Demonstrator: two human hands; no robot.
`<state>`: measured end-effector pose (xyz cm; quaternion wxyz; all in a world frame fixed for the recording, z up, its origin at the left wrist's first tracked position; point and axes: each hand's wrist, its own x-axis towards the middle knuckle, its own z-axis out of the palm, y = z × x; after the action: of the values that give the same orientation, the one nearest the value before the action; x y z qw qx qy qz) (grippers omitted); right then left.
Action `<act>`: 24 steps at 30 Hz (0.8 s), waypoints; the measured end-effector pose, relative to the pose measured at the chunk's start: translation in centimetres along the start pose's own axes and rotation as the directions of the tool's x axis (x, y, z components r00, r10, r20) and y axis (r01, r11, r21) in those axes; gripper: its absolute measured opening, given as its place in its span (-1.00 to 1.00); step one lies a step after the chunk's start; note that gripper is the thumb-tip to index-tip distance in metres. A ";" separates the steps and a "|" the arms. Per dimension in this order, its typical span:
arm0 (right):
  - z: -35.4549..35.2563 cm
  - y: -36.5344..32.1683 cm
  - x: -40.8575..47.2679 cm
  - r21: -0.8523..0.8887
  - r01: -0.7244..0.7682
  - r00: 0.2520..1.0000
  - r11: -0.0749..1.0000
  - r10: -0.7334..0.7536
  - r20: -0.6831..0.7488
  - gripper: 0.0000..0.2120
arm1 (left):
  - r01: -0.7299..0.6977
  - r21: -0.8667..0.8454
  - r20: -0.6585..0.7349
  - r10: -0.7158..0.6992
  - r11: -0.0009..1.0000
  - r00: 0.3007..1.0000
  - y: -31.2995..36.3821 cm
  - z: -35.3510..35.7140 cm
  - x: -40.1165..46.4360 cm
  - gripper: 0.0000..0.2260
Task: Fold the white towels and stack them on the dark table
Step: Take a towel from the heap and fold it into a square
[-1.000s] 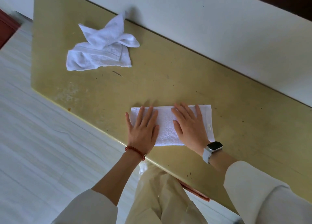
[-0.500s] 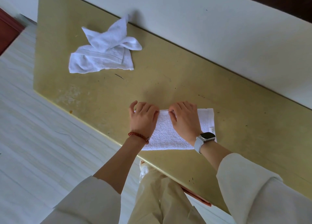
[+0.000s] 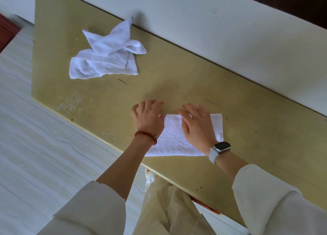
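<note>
A folded white towel [image 3: 174,139] lies as a flat rectangle near the front edge of the yellow-green table [image 3: 178,82]. My left hand [image 3: 148,117] sits over its far left corner with the fingers curled around the far edge. My right hand [image 3: 198,126] covers the far right part, its fingers hooked over that same edge; a small tag shows at the towel's right end. A second white towel [image 3: 104,62] lies crumpled and unfolded at the table's far left, well away from both hands.
A pale wall [image 3: 221,32] runs along the table's far side. Light striped floor [image 3: 39,146] lies to the left and below the table's front edge. My legs in beige trousers [image 3: 168,208] stand against that edge.
Both hands slid from lying flat on the folded towel up to its far edge, and the fingers curled over it. The crumpled towel has not moved.
</note>
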<state>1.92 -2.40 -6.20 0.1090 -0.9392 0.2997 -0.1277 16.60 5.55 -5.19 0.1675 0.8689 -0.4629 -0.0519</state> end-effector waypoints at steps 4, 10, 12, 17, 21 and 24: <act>-1.6 3.3 -2.3 -0.025 -0.065 0.998 0.998 0.066 0.021 -0.66 | -0.134 0.048 -0.061 0.136 0.990 0.989 1.1 -0.6 -3.4 -0.72; -3.3 5.9 -4.0 -0.038 -0.106 0.993 0.994 0.107 0.042 -0.64 | -0.356 0.096 0.140 0.342 0.930 0.929 0.8 0.8 -9.4 -0.69; -3.6 5.3 -4.4 -0.017 -0.100 0.993 0.995 0.100 0.062 -0.65 | -0.352 0.155 0.144 0.332 0.923 0.932 -0.3 0.7 -8.1 -0.68; -2.8 1.9 -7.0 0.109 0.151 0.972 0.982 -0.168 0.165 -0.72 | -0.281 0.272 0.102 0.263 0.920 0.959 -3.2 -0.7 -3.9 -0.79; -2.2 0.5 -7.5 0.173 0.204 0.968 0.964 -0.225 0.112 -0.86 | -0.261 0.119 -0.112 0.274 0.958 0.955 -3.9 -1.5 -5.1 -0.84; -2.0 0.9 -7.6 0.184 0.314 0.941 0.931 -0.331 0.069 -0.92 | -0.373 -0.030 -0.164 0.363 0.927 0.917 -3.5 -1.9 -8.4 -0.90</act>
<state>-5.14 1.07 -5.94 0.1813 -0.9679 0.1236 -0.1222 15.07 14.69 -5.14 0.2360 0.7622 -0.6019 0.0342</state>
